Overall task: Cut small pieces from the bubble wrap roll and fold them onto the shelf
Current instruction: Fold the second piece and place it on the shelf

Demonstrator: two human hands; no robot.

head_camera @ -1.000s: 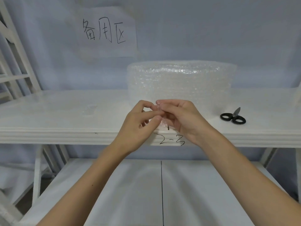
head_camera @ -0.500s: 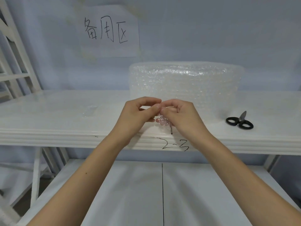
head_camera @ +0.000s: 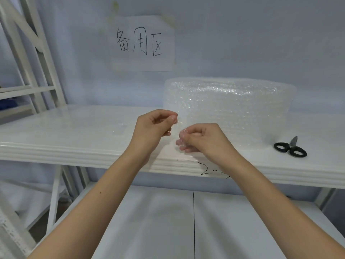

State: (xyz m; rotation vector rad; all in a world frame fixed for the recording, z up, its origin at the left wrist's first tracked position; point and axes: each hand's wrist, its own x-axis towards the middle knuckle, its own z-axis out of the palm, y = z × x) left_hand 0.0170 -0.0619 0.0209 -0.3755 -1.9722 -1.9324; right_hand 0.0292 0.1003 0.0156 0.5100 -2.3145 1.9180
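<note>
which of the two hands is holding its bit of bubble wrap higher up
The left hand: it pinches the small bubble wrap piece at its upper corner, while the right hand grips it lower.

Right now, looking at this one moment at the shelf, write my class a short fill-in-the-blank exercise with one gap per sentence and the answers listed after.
1. The left hand and the right hand both pinch a small piece of ____ wrap.
2. The scissors lie on the shelf to the ____ of the bubble wrap roll.
3. The handles of the scissors are ____ in colour.
4. The paper sign hangs on the wall ____ the roll.

Answers: bubble; right; black; above
</note>
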